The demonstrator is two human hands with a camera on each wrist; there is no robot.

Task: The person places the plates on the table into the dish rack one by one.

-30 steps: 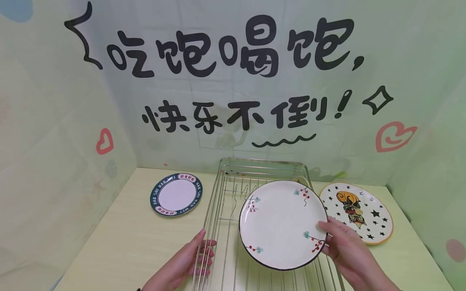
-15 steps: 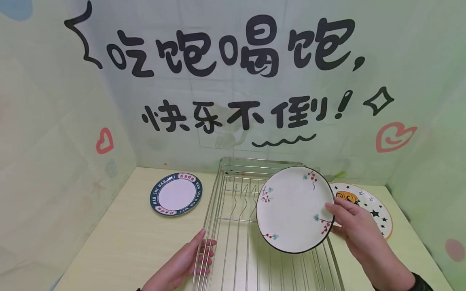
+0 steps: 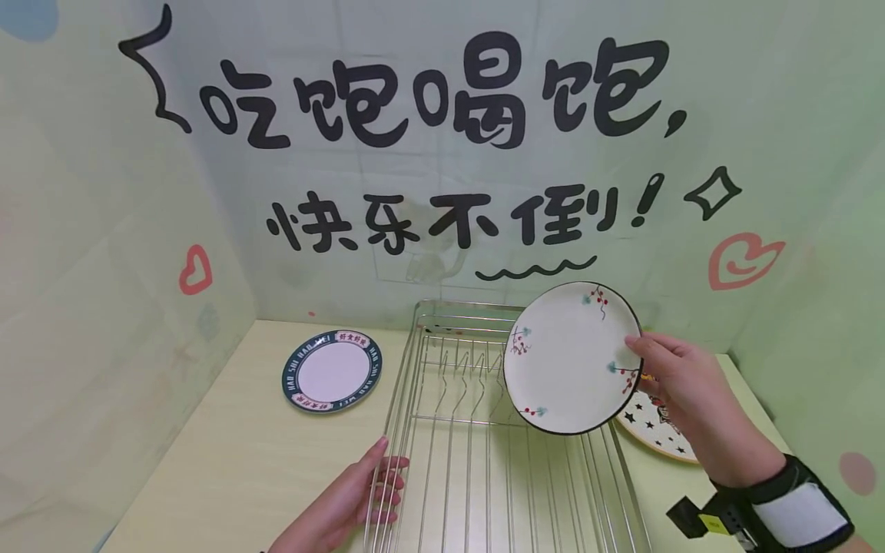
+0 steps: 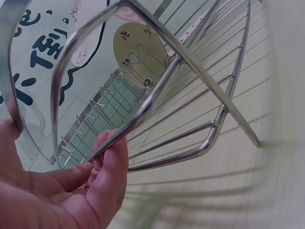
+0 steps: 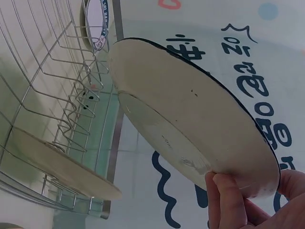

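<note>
Plate (image 3: 572,361), round, glossy white with a thin dark rim and berry sprigs, tilts above the right rear of a shiny metal wire rack (image 3: 456,305). The right hand (image 3: 691,399) pinches its edge; the left hand (image 3: 346,503) curls around the rack's wire side. A second, sprigged plate (image 4: 138,52) stands on edge by zigzag dividers.

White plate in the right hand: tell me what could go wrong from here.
The right hand grips the white plate at one edge only, so it might slip from the fingers. It could also knock the other plate in the wire rack. The wire rack may shift if the left hand eases its hold.
</note>
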